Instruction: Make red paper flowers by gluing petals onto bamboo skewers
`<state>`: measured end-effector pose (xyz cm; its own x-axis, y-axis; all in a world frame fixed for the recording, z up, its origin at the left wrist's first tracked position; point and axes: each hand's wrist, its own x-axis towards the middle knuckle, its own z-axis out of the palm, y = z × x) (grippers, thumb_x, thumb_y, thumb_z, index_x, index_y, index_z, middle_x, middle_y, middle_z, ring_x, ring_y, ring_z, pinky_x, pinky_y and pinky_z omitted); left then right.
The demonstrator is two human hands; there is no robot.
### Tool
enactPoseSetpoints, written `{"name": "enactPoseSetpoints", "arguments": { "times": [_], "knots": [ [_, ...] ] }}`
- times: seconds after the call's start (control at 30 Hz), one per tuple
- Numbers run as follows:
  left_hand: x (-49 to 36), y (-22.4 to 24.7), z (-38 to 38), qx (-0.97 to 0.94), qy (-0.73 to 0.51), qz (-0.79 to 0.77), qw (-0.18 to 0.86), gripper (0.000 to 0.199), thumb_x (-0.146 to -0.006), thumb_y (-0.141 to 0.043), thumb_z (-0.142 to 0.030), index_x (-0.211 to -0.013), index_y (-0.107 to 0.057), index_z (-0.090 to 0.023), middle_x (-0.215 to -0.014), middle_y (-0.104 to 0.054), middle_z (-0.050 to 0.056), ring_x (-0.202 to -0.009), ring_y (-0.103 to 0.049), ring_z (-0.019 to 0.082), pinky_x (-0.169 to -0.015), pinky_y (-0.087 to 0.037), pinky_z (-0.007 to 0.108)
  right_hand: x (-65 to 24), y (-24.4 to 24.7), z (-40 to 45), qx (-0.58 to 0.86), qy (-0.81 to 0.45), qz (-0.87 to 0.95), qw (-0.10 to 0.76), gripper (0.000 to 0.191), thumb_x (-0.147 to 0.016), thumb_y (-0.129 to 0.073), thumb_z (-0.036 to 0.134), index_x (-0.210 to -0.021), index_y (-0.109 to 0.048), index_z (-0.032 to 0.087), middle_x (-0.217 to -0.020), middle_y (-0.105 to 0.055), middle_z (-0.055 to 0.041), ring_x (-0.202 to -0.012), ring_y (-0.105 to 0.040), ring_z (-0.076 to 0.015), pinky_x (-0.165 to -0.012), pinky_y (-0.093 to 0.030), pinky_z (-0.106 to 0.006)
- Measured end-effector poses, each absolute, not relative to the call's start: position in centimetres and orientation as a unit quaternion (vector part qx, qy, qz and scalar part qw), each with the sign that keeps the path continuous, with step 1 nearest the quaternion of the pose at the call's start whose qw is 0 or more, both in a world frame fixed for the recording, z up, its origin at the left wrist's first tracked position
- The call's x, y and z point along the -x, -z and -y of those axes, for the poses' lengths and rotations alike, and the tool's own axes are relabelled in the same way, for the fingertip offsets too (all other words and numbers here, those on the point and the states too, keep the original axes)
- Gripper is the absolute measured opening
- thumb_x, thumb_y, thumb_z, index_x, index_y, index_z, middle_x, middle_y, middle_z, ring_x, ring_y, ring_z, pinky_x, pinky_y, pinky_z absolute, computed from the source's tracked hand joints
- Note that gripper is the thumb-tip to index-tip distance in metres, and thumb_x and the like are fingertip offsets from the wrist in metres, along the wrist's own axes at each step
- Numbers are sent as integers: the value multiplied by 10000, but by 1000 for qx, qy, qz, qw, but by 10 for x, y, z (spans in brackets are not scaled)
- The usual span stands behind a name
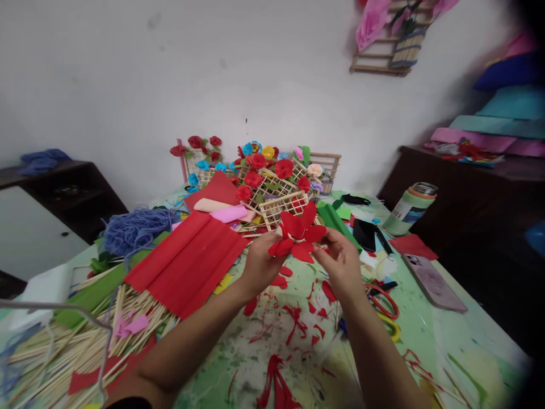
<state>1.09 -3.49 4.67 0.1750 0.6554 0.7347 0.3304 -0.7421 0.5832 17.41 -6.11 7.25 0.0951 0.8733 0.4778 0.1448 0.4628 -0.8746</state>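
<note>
A red paper flower [301,228] with several spread petals is held up over the middle of the table. My left hand [264,262] is closed around its left underside, and the fingertips are partly hidden behind the petals. With bent fingers, my right hand [342,262] pinches the edge of a petal on the right side. Below both hands, loose red petals [280,281] and red paper scraps [294,321] are scattered. A folded sheet of red crepe paper [187,262] lies to the left of my left hand.
Thin wooden sticks [80,346] and blue yarn [138,230] cover the left side. Bamboo lattices with paper flowers [255,179] stand at the back. Scissors [385,301], a phone [434,282] and a green bottle [411,209] are on the right.
</note>
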Motion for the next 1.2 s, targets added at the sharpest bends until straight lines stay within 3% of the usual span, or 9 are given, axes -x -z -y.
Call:
{"name": "enactPoseSetpoints", "arguments": {
  "times": [0.17, 0.3, 0.4, 0.67, 0.9, 1.2],
  "knots": [
    [-13, -45, 33, -769, -542, -329, 82, 127, -808, -591, -263, -757, -663, -172, -754, -684, 74, -732, -616, 174, -717, -461, 302, -184, -81, 68, 390, -332, 537, 670, 316, -761, -573, 337, -1029, -661, 196, -980, -691, -83, -930, -617, -237, -770, -479, -363],
    [-15, -41, 34, -789, -514, -316, 117, 148, -785, -607, -234, -893, -702, -202, -866, -714, 90, -857, -626, 217, -835, -436, 361, -184, -85, 68, 444, -314, 528, 653, 279, -746, -650, 391, -936, -677, 189, -911, -703, -75, -848, -633, -211, -800, -487, -372],
    [-16, -41, 35, -790, -505, -315, 148, 166, -785, -601, -228, -912, -706, -207, -877, -714, 93, -868, -620, 226, -837, -432, 376, -184, -84, 66, 453, -300, 518, 660, 273, -736, -661, 396, -915, -668, 190, -876, -697, -63, -781, -626, -186, -766, -494, -357],
    [-24, -40, 36, -810, -469, -310, 165, 132, -816, -576, -256, -775, -697, -222, -800, -705, 69, -774, -605, 191, -770, -411, 327, -186, -82, 63, 482, -281, 530, 639, 149, -717, -649, 328, -753, -618, 186, -702, -624, -19, -640, -543, -148, -627, -452, -291],
    [-23, -46, 43, -799, -486, -319, 153, 114, -794, -602, -266, -753, -691, -206, -756, -695, 71, -757, -593, 191, -782, -396, 333, -179, -85, 67, 525, -65, 615, 585, 105, -735, -553, 222, -633, -528, 212, -801, -616, -41, -837, -546, -214, -779, -409, -368],
    [-20, -48, 44, -757, -545, -314, 178, 49, -717, -676, -238, -751, -708, -222, -777, -702, 56, -761, -590, 195, -761, -411, 344, -172, -87, 73, 511, -40, 631, 582, 212, -698, -532, 162, -542, -403, 225, -781, -601, -31, -815, -535, -206, -761, -407, -369]
  ]
}}
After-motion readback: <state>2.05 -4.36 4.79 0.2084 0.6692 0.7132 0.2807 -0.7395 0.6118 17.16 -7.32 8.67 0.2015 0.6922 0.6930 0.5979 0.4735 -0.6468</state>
